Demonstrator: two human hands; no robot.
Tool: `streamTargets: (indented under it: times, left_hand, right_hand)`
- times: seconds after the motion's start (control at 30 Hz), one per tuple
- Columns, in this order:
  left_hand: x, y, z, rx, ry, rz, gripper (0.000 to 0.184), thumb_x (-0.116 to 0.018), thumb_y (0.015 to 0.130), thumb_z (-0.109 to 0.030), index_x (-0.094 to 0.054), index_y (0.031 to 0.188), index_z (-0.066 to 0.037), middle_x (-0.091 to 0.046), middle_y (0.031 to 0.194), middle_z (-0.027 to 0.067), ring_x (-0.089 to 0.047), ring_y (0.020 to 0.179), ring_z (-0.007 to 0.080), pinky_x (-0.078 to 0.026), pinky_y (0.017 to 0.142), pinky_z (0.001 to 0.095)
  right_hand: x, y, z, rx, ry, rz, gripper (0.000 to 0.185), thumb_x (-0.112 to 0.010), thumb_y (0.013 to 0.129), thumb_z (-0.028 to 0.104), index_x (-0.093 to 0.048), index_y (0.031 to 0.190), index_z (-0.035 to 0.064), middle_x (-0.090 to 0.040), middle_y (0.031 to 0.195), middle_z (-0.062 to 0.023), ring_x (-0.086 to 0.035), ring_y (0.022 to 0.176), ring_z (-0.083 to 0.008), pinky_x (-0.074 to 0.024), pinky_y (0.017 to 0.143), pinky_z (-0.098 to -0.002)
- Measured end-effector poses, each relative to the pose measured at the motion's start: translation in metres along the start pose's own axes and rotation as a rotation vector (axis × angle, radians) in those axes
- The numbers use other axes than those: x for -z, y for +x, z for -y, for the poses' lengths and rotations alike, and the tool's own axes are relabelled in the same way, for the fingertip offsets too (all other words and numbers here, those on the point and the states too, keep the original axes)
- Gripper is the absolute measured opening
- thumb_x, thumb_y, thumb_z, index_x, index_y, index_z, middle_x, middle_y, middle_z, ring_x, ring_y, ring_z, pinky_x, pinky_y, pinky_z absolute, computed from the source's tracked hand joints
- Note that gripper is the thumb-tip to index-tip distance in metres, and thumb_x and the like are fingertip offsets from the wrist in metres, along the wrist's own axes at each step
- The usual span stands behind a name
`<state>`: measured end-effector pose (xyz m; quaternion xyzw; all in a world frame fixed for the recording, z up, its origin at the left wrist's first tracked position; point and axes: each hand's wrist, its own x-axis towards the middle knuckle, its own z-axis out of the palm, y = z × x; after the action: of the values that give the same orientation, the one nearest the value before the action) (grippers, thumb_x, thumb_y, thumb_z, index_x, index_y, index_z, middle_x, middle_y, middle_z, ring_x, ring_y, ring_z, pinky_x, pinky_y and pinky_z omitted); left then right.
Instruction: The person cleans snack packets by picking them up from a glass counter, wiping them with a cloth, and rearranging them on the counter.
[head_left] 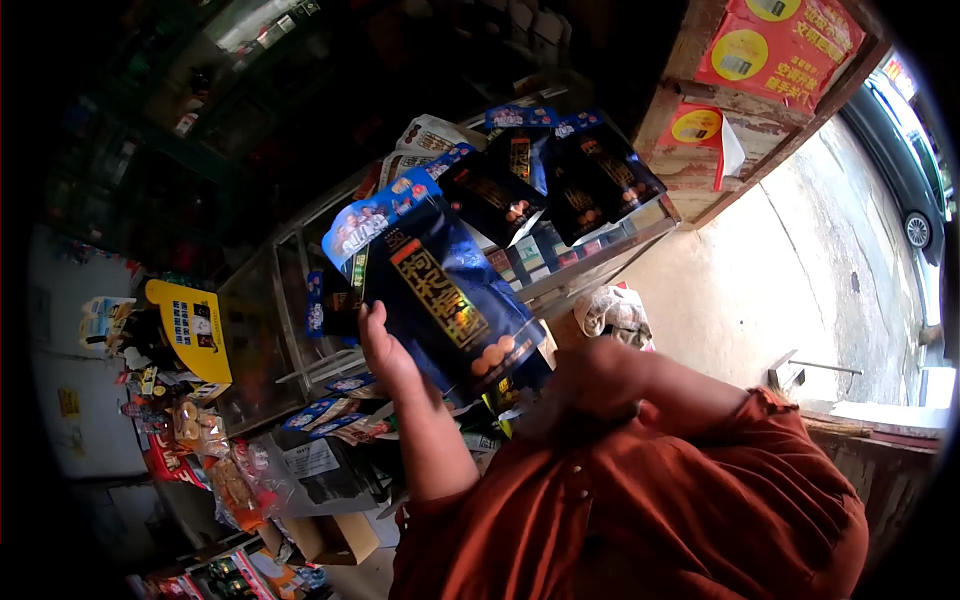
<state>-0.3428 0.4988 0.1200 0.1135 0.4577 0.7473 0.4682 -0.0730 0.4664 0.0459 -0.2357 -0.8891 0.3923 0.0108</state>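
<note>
My left hand is closed on the left edge of a large dark blue snack pouch, thumb pointing up. The pouch has a light blue printed top, gold characters and pictures of brown round pieces. It is tilted, front towards me. My right hand is near my belly, right of the pouch's lower corner. Motion blurs its fingers, so I cannot make out their grip. Beyond the held pouch, several similar dark pouches lie on a glass display case.
A yellow display box and bagged snacks are on the left. An open cardboard box sits low down. Past a wooden door panel with red posters, a dark car stands outside. A patterned cloth item is beyond my right hand.
</note>
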Motion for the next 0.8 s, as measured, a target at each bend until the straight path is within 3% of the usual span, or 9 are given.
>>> streamTargets:
  times: [0.03,0.07,0.1,0.23,0.33,0.43,0.5,0.67,0.8]
  left_hand:
    - [0.002,-0.002,-0.006,0.027,-0.031,0.069,0.028,-0.053,0.094,-0.025,-0.059,0.114,-0.006,-0.065,0.105,0.0067,-0.064,0.096,0.0190,-0.050,0.086,0.0332]
    - [0.007,-0.005,-0.010,0.056,-0.058,0.137,0.029,-0.051,0.096,-0.025,-0.059,0.117,-0.005,-0.067,0.106,0.0076,-0.066,0.094,0.0203,-0.052,0.086,0.0341]
    - [0.014,-0.004,-0.008,0.046,-0.055,0.189,0.031,-0.047,0.099,-0.024,-0.056,0.121,-0.005,-0.065,0.112,0.0096,-0.065,0.100,0.0207,-0.051,0.089,0.0350]
    - [0.016,-0.010,0.013,0.054,-0.010,0.347,0.035,-0.041,0.102,-0.024,-0.051,0.128,-0.003,-0.061,0.121,0.0114,-0.060,0.110,0.0212,-0.049,0.093,0.0337]
    - [0.021,-0.011,0.041,0.172,0.155,0.374,0.037,-0.048,0.100,-0.017,-0.047,0.134,-0.001,-0.062,0.117,0.0091,-0.062,0.104,0.0173,-0.049,0.090,0.0297]
    - [0.038,-0.005,0.075,0.226,0.444,0.364,0.041,-0.048,0.101,-0.033,-0.052,0.127,-0.002,-0.061,0.102,0.0039,-0.058,0.091,0.0146,-0.047,0.081,0.0305]
    - [0.013,-0.025,0.066,0.512,0.203,0.374,0.058,-0.041,0.098,-0.055,-0.050,0.129,-0.007,-0.060,0.109,0.0067,-0.062,0.096,0.0188,-0.050,0.087,0.0343]
    - [0.007,-0.058,0.056,0.831,-0.432,0.677,0.104,-0.039,0.082,-0.079,-0.028,0.146,0.003,-0.047,0.133,0.0175,-0.052,0.117,0.0307,-0.043,0.102,0.0421]
    - [0.024,-0.048,0.051,0.585,-0.305,0.818,0.125,-0.041,0.072,-0.089,-0.008,0.152,0.001,-0.022,0.155,0.0211,-0.032,0.139,0.0342,-0.026,0.115,0.0435]
  right_hand:
    - [-0.007,-0.012,-0.034,0.025,0.106,-0.166,0.033,-0.064,0.080,0.031,-0.068,0.104,0.0088,-0.068,0.100,-0.0147,-0.066,0.095,-0.0322,-0.0527,0.082,-0.0388]
    - [0.039,-0.027,-0.005,-0.377,0.230,-0.154,0.038,-0.068,0.079,0.030,-0.066,0.110,0.0086,-0.069,0.102,-0.0154,-0.066,0.097,-0.0302,-0.0515,0.086,-0.0367]
    - [0.051,-0.036,-0.003,-0.395,0.413,-0.364,0.038,-0.069,0.080,0.023,-0.065,0.114,0.0067,-0.070,0.103,-0.0136,-0.067,0.095,-0.0261,-0.0514,0.087,-0.0349]
    - [0.059,-0.036,-0.013,-0.256,1.463,-0.680,0.034,-0.065,0.088,0.009,-0.059,0.119,-0.0036,-0.069,0.107,-0.0103,-0.066,0.098,-0.0191,-0.0517,0.090,-0.0311]
    - [0.056,-0.015,0.005,-0.163,1.640,-0.855,0.035,-0.066,0.088,0.009,-0.059,0.120,-0.0027,-0.069,0.109,-0.0097,-0.066,0.098,-0.0189,-0.0516,0.090,-0.0307]
    - [0.050,-0.003,0.019,0.033,1.094,-0.810,0.033,-0.071,0.083,0.010,-0.063,0.114,0.0019,-0.063,0.109,-0.0073,-0.060,0.099,-0.0195,-0.0462,0.092,-0.0311]
    - [0.053,0.006,0.029,0.205,0.579,-0.779,0.044,-0.074,0.074,0.010,-0.063,0.116,0.0035,-0.057,0.106,-0.0094,-0.053,0.099,-0.0250,-0.0421,0.093,-0.0334]
    - [0.041,0.016,0.067,0.102,0.324,-0.774,0.057,-0.075,0.066,0.011,-0.064,0.122,0.0128,-0.059,0.103,-0.0116,-0.062,0.094,-0.0316,-0.0516,0.082,-0.0383]
    - [0.049,0.015,0.081,0.164,0.053,-0.749,0.046,-0.069,0.075,0.018,-0.065,0.121,0.0160,-0.059,0.103,-0.0075,-0.062,0.093,-0.0277,-0.0522,0.076,-0.0367]
